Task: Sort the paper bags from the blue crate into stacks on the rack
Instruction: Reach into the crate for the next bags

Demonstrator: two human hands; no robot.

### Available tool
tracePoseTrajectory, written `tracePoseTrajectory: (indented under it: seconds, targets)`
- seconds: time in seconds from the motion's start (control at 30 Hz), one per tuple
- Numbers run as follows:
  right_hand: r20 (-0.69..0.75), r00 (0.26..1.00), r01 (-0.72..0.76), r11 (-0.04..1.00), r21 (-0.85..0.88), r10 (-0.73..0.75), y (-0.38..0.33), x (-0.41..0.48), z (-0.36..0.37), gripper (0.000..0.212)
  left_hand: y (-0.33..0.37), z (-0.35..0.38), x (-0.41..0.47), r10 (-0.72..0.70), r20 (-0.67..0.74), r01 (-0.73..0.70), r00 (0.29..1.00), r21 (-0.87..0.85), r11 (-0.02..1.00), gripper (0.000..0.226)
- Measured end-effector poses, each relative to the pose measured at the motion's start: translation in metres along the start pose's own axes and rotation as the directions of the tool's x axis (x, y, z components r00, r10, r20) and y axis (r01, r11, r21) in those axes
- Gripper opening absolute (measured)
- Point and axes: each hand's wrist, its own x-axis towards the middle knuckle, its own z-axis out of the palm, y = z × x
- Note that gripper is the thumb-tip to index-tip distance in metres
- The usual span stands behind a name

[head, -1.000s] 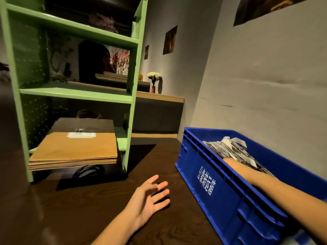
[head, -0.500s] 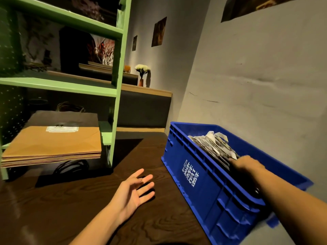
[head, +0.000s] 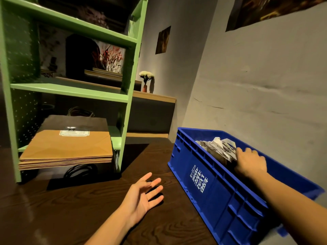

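Observation:
A blue crate (head: 203, 183) with white lettering stands on the dark table at the right. Several patterned paper bags (head: 216, 147) stand on edge in its far end. My right hand (head: 250, 162) reaches into the crate, its fingers curled over the near end of that bundle. Over the table, left of the crate, my left hand (head: 141, 197) hovers palm up with its fingers spread and nothing in it. The green rack (head: 126, 121) stands at the left. On its lowest shelf lies a stack of brown paper bags (head: 70, 147), with a dark bag (head: 76, 122) flat behind it.
The wooden table (head: 53, 209) runs under both hands. A grey wall (head: 256, 85) rises right behind the crate. Black cord loops (head: 79, 171) lie under the rack's lowest shelf. A small vase of white flowers (head: 146, 80) stands on a ledge behind.
My right hand has drawn back along the crate and curled over the near end of the bags. My left hand has stayed open over the table.

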Motion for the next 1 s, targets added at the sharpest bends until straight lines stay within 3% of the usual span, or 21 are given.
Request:
tracePoseTrajectory:
  seconds: [0.07, 0.13, 0.27, 0.3, 0.43, 0.63, 0.83, 1.0]
  targets:
    - [0.15, 0.978, -0.157, 0.983, 0.091, 0.143, 0.009, 0.004, 0.006, 0.074, 0.001, 0.0, 0.0, -0.005, -0.003, 0.005, 1.0, 0.002, 1.0, 0.056]
    - [0.28, 0.943, -0.228, 0.964, 0.139, 0.183, 0.018, 0.007, 0.013, 0.075, 0.001, 0.002, 0.001, -0.011, -0.002, 0.011, 1.0, 0.011, 1.0, 0.055]
    - [-0.06, 0.998, -0.03, 0.999, 0.038, 0.033, 0.017, 0.008, 0.009, 0.034, 0.002, 0.003, 0.004, -0.02, 0.004, 0.02, 1.0, 0.021, 1.0, 0.054]
    - [-0.071, 0.997, 0.008, 0.999, 0.038, -0.005, 0.013, 0.008, 0.007, 0.023, 0.002, 0.004, 0.005, -0.022, 0.003, 0.022, 1.0, 0.021, 1.0, 0.054]
    - [0.0, 1.0, 0.011, 1.0, -0.016, -0.011, 0.012, 0.007, 0.004, 0.006, 0.0, 0.005, 0.006, -0.022, 0.007, 0.022, 1.0, 0.027, 0.999, 0.055]
    - [-0.012, 0.998, 0.06, 0.998, -0.013, -0.06, 0.015, 0.011, 0.009, 0.009, 0.0, 0.004, 0.004, -0.015, 0.012, 0.015, 1.0, 0.023, 1.0, 0.053]
    - [0.156, 0.973, 0.18, 0.983, -0.043, -0.171, 0.004, 0.016, 0.014, 0.008, 0.0, 0.001, 0.002, -0.012, 0.017, 0.012, 1.0, 0.009, 1.0, 0.051]
    - [0.205, 0.968, 0.155, 0.987, -0.048, -0.143, 0.003, 0.01, 0.014, 0.008, -0.001, -0.003, 0.001, -0.002, 0.023, 0.002, 1.0, -0.001, 1.0, 0.048]
